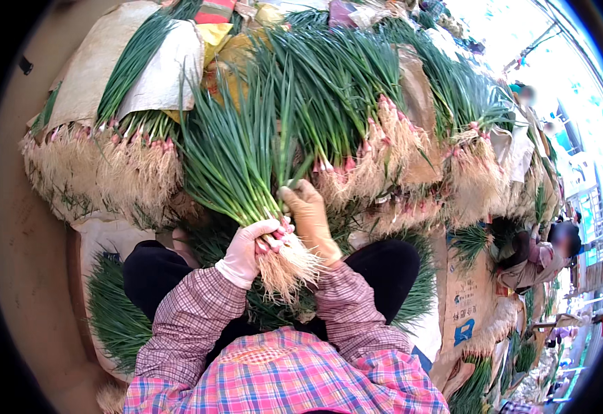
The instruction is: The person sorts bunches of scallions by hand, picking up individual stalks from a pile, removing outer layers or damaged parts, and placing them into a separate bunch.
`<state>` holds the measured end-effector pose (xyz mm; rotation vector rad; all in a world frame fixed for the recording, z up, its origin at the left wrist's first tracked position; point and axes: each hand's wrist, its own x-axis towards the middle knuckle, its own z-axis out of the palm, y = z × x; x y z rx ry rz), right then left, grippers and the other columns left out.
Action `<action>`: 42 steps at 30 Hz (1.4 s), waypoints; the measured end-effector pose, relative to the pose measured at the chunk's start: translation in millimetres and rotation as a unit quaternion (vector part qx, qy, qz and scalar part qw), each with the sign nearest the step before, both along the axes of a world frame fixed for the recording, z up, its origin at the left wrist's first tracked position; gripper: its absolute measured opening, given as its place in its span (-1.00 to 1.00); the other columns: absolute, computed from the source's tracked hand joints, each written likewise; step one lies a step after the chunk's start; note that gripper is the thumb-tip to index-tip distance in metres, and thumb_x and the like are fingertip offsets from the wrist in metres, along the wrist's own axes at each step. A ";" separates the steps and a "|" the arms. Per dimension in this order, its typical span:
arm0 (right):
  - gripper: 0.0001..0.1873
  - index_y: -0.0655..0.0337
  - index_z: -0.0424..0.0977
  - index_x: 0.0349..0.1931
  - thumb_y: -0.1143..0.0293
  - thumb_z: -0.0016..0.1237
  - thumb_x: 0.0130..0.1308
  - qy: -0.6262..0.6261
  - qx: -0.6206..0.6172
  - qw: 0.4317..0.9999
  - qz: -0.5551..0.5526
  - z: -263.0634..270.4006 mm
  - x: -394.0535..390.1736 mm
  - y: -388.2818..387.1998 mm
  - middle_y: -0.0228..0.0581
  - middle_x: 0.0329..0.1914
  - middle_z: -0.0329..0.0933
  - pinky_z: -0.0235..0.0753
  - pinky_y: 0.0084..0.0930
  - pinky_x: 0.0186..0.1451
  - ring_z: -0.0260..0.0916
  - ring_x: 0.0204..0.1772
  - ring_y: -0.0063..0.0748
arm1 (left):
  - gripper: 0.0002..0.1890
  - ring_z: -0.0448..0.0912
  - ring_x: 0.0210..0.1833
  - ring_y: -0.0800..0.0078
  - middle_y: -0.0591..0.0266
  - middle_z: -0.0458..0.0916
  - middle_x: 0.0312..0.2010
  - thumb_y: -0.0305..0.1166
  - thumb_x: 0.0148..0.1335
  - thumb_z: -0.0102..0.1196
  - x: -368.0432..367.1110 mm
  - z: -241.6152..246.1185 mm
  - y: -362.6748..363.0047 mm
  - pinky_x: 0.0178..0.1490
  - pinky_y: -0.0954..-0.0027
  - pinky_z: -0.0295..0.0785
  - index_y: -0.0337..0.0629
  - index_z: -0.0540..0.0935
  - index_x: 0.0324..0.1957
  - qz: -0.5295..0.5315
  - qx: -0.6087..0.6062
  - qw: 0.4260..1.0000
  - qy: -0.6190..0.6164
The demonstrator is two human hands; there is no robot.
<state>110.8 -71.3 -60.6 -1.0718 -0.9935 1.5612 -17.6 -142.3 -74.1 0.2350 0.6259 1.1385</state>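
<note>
My left hand (247,248), in a pale glove, is closed around the bulb end of a bunch of spring onions (236,171). Their pinkish bulbs and pale, stringy roots (288,266) stick out past the fingers, and the green leaves fan upward. Beside that bunch, my right hand (306,212), in a tan glove, pinches a green leaf between thumb and fingers. Past both hands lies a heap of more spring onions (332,98), their roots hanging towards me.
White and tan woven sacks (164,67) lie among the heaped onions. Loose green leaves (117,310) lie beside my knees. At the right, a printed sack (464,295) lies flat, and another person (539,253) sits beyond it among more onions.
</note>
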 end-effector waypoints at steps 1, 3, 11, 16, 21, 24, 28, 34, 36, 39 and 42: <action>-0.83 0.22 0.39 -0.26 0.37 0.05 0.24 0.008 -0.005 1.000 0.004 -4.1 -5.1 -1.9 -0.51 -0.56 0.36 0.24 -0.79 -0.55 0.23 -0.58 -0.73 | -0.83 0.55 -0.11 0.25 0.05 0.57 -0.33 -0.46 0.12 0.00 1.7 0.3 -2.7 0.03 0.32 0.46 -0.43 0.55 -0.40 0.022 -0.010 1.000 0.000; -0.88 0.26 0.38 -0.28 0.40 -0.06 0.31 0.129 -0.119 0.984 -0.002 -7.1 -5.7 -4.1 -0.50 -0.57 0.35 0.26 -0.77 -0.57 0.21 -0.59 -0.73 | -0.83 0.54 -0.10 0.23 0.05 0.57 -0.32 -0.46 0.10 0.00 0.5 4.9 -4.1 0.09 0.27 0.42 -0.43 0.55 -0.38 0.019 -0.025 0.999 0.035; -0.81 0.23 0.39 -0.33 0.29 -0.04 0.29 -0.296 0.120 0.940 0.118 -4.0 10.2 11.7 -0.31 -0.45 0.48 0.43 -0.61 -0.50 0.39 -0.54 -0.53 | -0.64 0.55 -0.16 0.32 0.07 0.58 -0.38 -0.44 0.11 0.03 3.4 33.0 -10.2 0.02 0.33 0.45 -0.48 0.46 -0.06 0.041 0.007 0.996 -0.074; -0.85 0.26 0.45 -0.30 0.35 -0.08 0.29 -0.715 0.215 0.643 -0.172 26.3 82.3 92.6 -0.20 -0.49 0.50 0.46 -0.57 -0.44 0.49 -0.47 -0.45 | -0.64 0.49 -0.04 0.22 0.07 0.54 -0.25 -0.36 0.16 0.05 8.6 20.4 0.8 0.15 0.20 0.35 -0.40 0.46 -0.05 0.026 0.054 0.992 -0.115; -0.84 0.30 0.48 -0.42 0.39 0.09 0.14 -0.406 0.083 0.909 -0.040 53.3 55.5 43.1 -0.24 -0.58 0.52 0.46 -0.64 -0.43 0.51 -0.43 -0.54 | -0.61 0.50 -0.01 0.19 -0.03 0.54 -0.15 -0.41 0.17 0.01 2.8 16.5 3.5 0.15 0.16 0.38 -0.41 0.40 0.03 0.010 0.034 0.996 -0.082; -0.87 0.33 0.48 -0.32 0.47 0.06 0.16 -0.269 0.109 0.957 -0.006 27.2 35.9 -11.7 -0.29 -0.48 0.52 0.43 -0.71 -0.40 0.44 -0.46 -0.64 | -0.70 0.51 -0.01 0.20 -0.03 0.57 -0.24 -0.43 0.17 0.00 8.0 4.6 8.5 0.16 0.16 0.37 -0.47 0.47 -0.11 -0.035 0.022 0.999 0.000; -0.90 0.27 0.41 -0.27 0.52 0.02 0.22 0.056 -0.040 0.997 0.043 13.3 21.8 0.5 -0.35 -0.42 0.51 0.35 -0.78 -0.45 0.33 -0.52 -0.71 | -0.78 0.52 0.00 0.24 0.01 0.58 -0.28 -0.48 0.15 -0.02 6.5 1.8 5.2 0.12 0.24 0.41 -0.46 0.52 -0.21 -0.030 0.045 0.998 -0.034; -0.90 0.26 0.34 -0.28 0.52 -0.03 0.25 0.156 -0.129 0.979 -0.022 -0.1 15.0 -2.1 -0.33 -0.41 0.47 0.31 -0.80 -0.55 0.25 -0.56 -0.72 | -0.66 0.53 -0.07 0.24 0.02 0.57 -0.23 -0.48 0.10 0.00 -0.4 3.4 3.9 0.11 0.21 0.41 -0.46 0.46 -0.07 -0.030 0.009 0.999 -0.022; -0.88 0.30 0.32 -0.22 0.50 -0.09 0.29 0.264 -0.201 0.940 -0.076 -6.4 17.8 6.6 -0.36 -0.43 0.40 0.29 -0.82 -0.52 0.21 -0.55 -0.73 | -0.63 0.53 -0.08 0.23 0.02 0.56 -0.23 -0.46 0.08 0.01 0.2 4.7 2.2 0.12 0.20 0.40 -0.46 0.45 -0.05 -0.020 0.003 0.999 -0.034; -0.89 0.21 0.41 -0.26 0.41 -0.03 0.26 -0.168 -0.061 0.980 0.083 -16.6 14.9 12.9 -0.35 -0.41 0.43 0.40 -0.66 -0.39 0.30 -0.46 -0.59 | -0.61 0.53 -0.09 0.23 0.02 0.55 -0.23 -0.43 0.07 0.02 1.0 18.2 -1.5 0.13 0.21 0.39 -0.46 0.45 -0.05 -0.012 0.011 1.000 -0.002; -0.75 0.26 0.43 -0.30 0.31 0.14 0.12 -0.492 0.274 0.817 -0.124 -2.2 29.1 32.7 -0.21 -0.25 0.50 0.46 -0.44 -0.19 0.46 -0.24 -0.38 | -0.73 0.48 0.03 0.22 0.00 0.53 -0.11 -0.42 0.09 0.00 -3.6 28.7 -1.4 0.22 0.16 0.31 -0.43 0.53 -0.20 0.008 0.032 0.998 -0.046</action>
